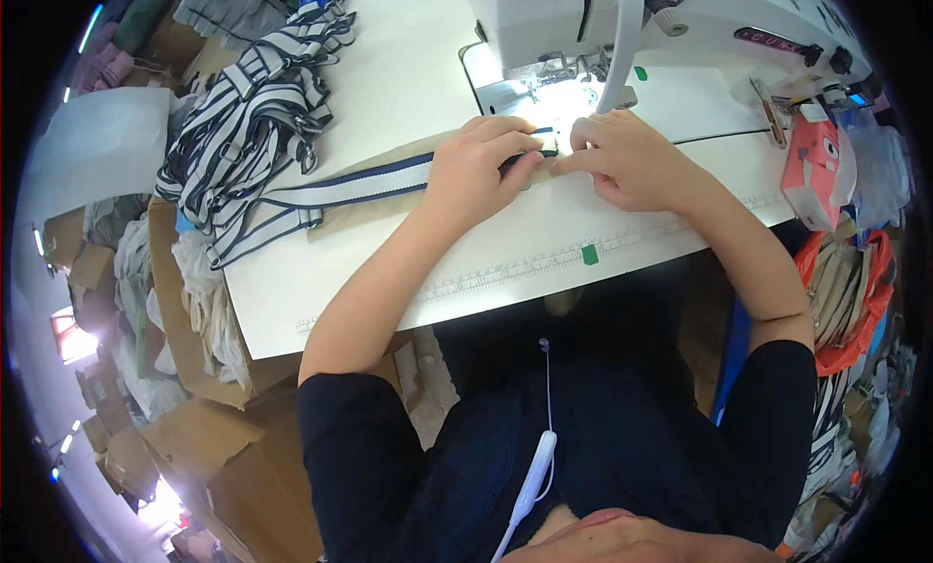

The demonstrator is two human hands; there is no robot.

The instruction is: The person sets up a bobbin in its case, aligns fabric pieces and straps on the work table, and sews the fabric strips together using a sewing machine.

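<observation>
My left hand is closed over a navy-and-white striped strap, with thumb and fingers at its end. A piece of beige fabric lies under the strap. My right hand has its fingers curled, and its fingertips meet the fabric near the strap's end. Whatever they pinch is too small to make out. Just beyond both hands is the brightly lit needle area of a white sewing machine. From my left hand the strap runs left, toward a heap of similar striped straps.
A printed ruler follows the table's front edge. At the right stand a pink box and a small pair of thread snips. Cardboard boxes sit on the left, and a red bag of beige pieces hangs low right.
</observation>
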